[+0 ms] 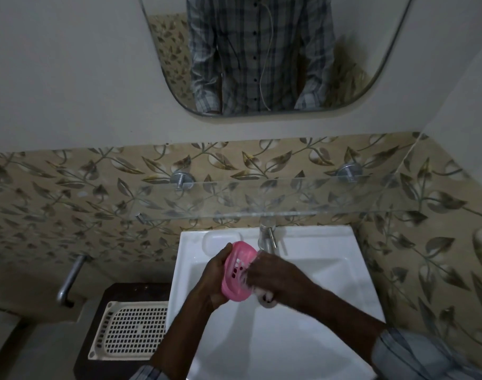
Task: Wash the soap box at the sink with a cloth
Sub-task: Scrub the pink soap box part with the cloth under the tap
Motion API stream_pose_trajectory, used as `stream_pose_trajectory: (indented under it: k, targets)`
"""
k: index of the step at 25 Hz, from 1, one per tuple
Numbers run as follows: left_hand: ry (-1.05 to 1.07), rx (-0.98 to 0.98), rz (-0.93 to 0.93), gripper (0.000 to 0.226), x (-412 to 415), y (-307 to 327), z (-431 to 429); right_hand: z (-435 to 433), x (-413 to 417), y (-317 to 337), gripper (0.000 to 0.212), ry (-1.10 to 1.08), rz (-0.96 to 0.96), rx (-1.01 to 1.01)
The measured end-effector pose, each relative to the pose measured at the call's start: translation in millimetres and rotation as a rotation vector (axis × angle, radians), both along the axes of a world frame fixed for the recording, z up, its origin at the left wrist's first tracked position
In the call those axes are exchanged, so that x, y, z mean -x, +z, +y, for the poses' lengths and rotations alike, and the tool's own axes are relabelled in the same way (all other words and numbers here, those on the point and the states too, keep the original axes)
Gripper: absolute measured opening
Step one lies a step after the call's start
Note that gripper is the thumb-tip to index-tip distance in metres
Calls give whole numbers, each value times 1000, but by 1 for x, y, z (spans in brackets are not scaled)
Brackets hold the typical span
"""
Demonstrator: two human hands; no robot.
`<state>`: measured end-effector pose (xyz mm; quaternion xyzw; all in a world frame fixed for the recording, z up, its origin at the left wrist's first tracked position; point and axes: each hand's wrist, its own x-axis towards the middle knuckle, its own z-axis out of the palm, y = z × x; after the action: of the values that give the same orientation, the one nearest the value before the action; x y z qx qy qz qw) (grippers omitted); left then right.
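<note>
1. A pink slotted soap box [238,270] is held above the basin of a white sink [330,242], just in front of the chrome tap [266,237] at the back rim.
2. The left hand [215,278] wraps the box from its left side, fingers curled closed around the back and rim, with the hollow, slotted face turned toward the right hand.
3. The box's long axis runs roughly away from the person, its far end tipped up toward the tap and its near end low by the left palm.
4. The right hand [270,275] is closed around a pale wet cloth [266,298], bunched and blurred, pressed against the right edge of the box. Both hands touch the box, so neither has to reach.
5. Judging from this, the scrubbing is under way; the next stroke would likely run along that long axis, into the hollow.
6. Room to move: open basin lies below and toward the person. The tap stands close behind the box's far end, and a glass shelf [289,198] overhangs behind the tap, so lifting or pushing forward is tight.
7. To the left, beside the sink, a cream perforated tray [130,329] rests on a dark stand, well clear of the hands.
8. I cannot tell whether water is running.
</note>
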<state>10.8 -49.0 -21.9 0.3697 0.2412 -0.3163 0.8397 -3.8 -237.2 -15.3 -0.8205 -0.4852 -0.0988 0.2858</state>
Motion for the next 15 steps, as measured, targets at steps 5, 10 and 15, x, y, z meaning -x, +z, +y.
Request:
stream_pose_trajectory:
  k: [5,10,15]
  targets:
    - [229,26,-111,63,1,-8,-8,22,17,5,30,-272,132,18]
    - [260,-121,-212,67,5,-9,-24,34,37,5,34,-557,247,-171]
    - [288,-127,-240,69,12,-15,-27,19,36,18,21,-409,161,0]
